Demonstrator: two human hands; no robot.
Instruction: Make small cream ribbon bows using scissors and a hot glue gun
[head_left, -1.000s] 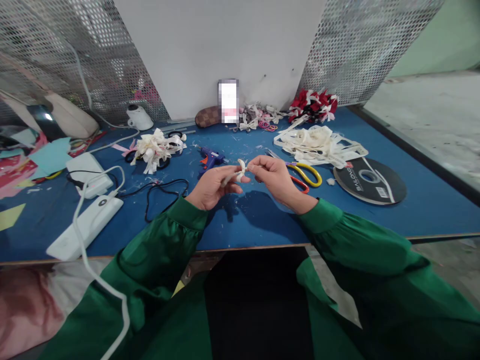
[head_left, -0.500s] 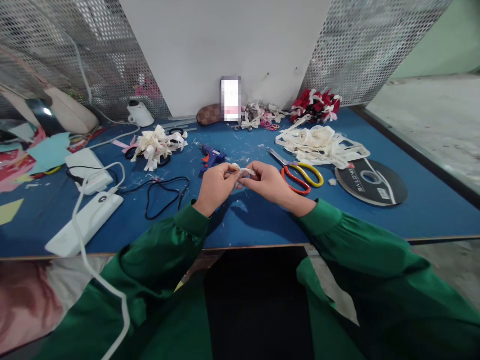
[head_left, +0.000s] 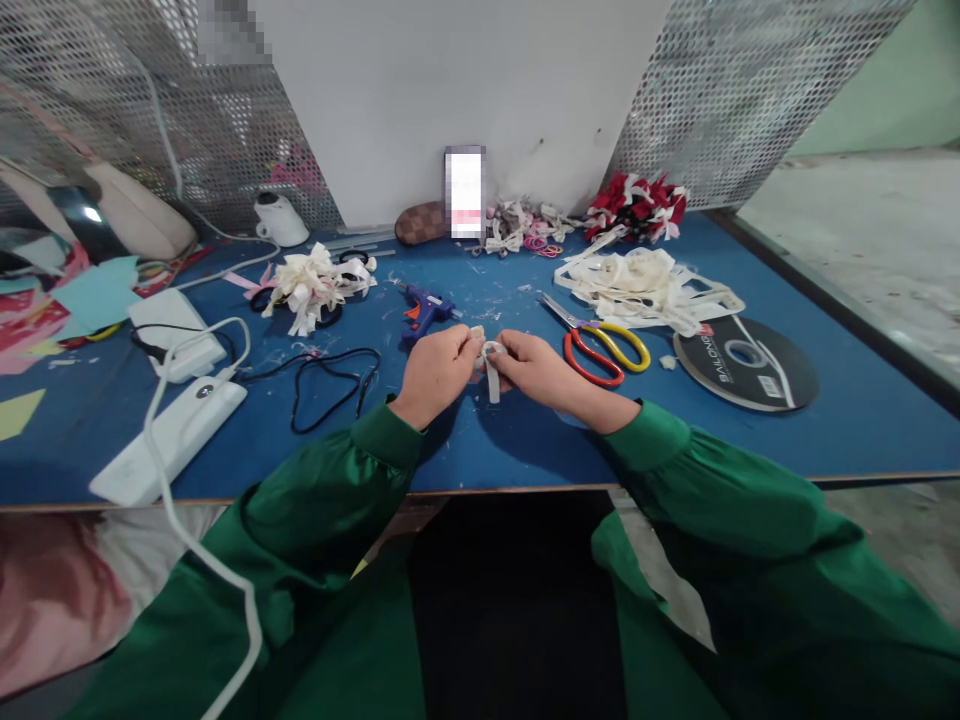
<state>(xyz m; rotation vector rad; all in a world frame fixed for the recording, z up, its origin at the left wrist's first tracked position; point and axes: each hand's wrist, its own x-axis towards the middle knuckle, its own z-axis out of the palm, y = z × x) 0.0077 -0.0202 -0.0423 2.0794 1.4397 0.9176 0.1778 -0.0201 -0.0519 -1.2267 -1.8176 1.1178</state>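
Note:
A narrow white ribbon (head_left: 493, 386) is pinched between my two hands above the blue table. It curls into a small loop at the fingertips, and a short end hangs down. My left hand (head_left: 439, 372) is closed on the ribbon's bunched, cream-coloured part. My right hand (head_left: 534, 368) is closed on the looped part, its fingertips almost against the left ones. Just beyond my left hand lies a blue glue gun (head_left: 427, 310) with an orange trigger. Scissors (head_left: 600, 343) with red and yellow handles lie beside my right hand, blades pointing away.
Right of the scissors lie a heap of cream ribbon (head_left: 645, 285) and a black ribbon reel (head_left: 746, 365). Cream bows (head_left: 315, 285) are piled at left, near a looped black cord (head_left: 334, 385). A white power strip (head_left: 169, 440) trails a cable. A phone (head_left: 465, 195) stands at the back.
The ribbon end, stretched sideways between my hands before, now loops round and hangs downward. My right fingers have shifted slightly; the left hand stays almost in place.

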